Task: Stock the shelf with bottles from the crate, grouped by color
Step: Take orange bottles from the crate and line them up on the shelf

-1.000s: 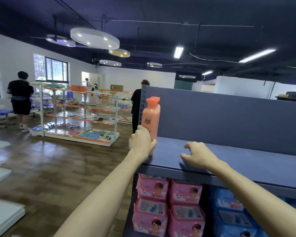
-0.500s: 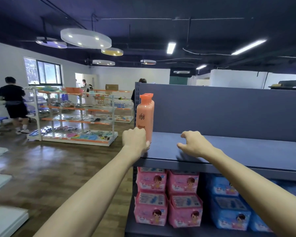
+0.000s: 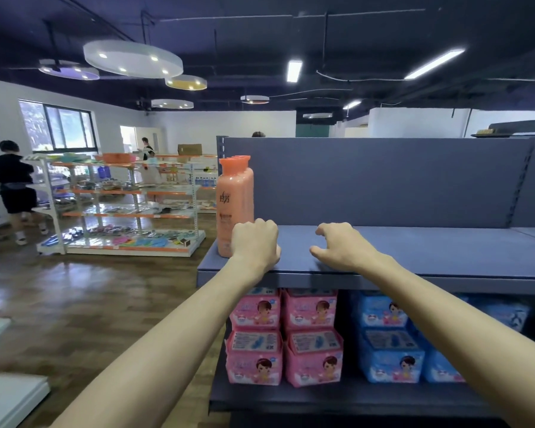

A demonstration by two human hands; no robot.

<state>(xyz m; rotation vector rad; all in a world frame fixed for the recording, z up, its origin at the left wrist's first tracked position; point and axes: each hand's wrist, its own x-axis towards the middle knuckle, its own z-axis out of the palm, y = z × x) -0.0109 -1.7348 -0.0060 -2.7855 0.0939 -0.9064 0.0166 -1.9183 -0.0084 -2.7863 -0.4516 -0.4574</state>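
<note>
A row of orange-pink bottles [image 3: 234,205] stands one behind another at the left end of the grey top shelf [image 3: 414,251]. Only the front bottle shows fully; the caps of the others peek out behind it. My left hand [image 3: 254,242] sits curled on the shelf just right of the front bottle's base and hides its lower right corner. It holds nothing. My right hand [image 3: 342,247] rests on the shelf's front edge with loosely bent fingers, apart from the bottles. The crate is out of view.
The shelf's grey back panel [image 3: 383,180] rises behind the bottles. Pink packs [image 3: 284,335] and blue packs [image 3: 389,338] fill the shelf below. Further left is a wooden floor, a white-and-orange rack [image 3: 121,205] and a person in black [image 3: 13,189].
My left hand set the orange-pink bottle down at the shelf's left end, slid to its base and came off it to the right. My right hand stayed on the shelf edge.
</note>
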